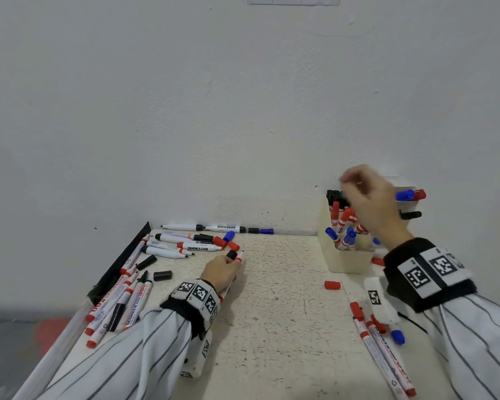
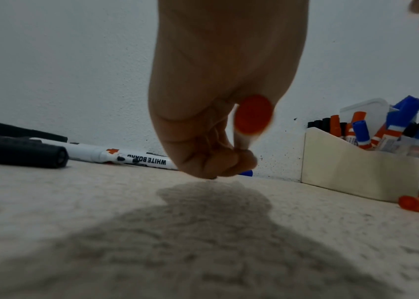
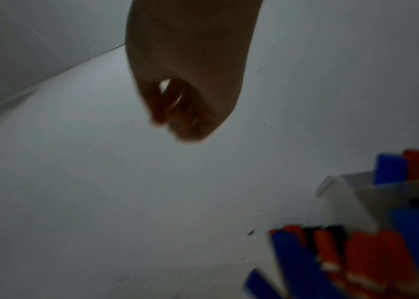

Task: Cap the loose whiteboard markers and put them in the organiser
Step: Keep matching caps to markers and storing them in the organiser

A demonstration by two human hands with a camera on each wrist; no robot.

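Red-and-black litter at table (image 1: 277, 313) 9 o'clock: loose markers (image 1: 119, 301) and black caps (image 1: 162, 275), many uncapped. Left hand (image 1: 220, 274) at centre-left, fingers curled round red-ended marker (image 2: 250, 119); black cap at its fingertips, seating unclear. Red cap (image 1: 332, 284) lies alone near centre. Cream organiser (image 1: 344, 259) at 2 o'clock, part filled. Right hand (image 1: 367, 197) above it, blurred; fingers loosely curled, contents cannot tell. More red markers (image 1: 384, 359) at 5 o'clock. Judgement: roughly halfway.
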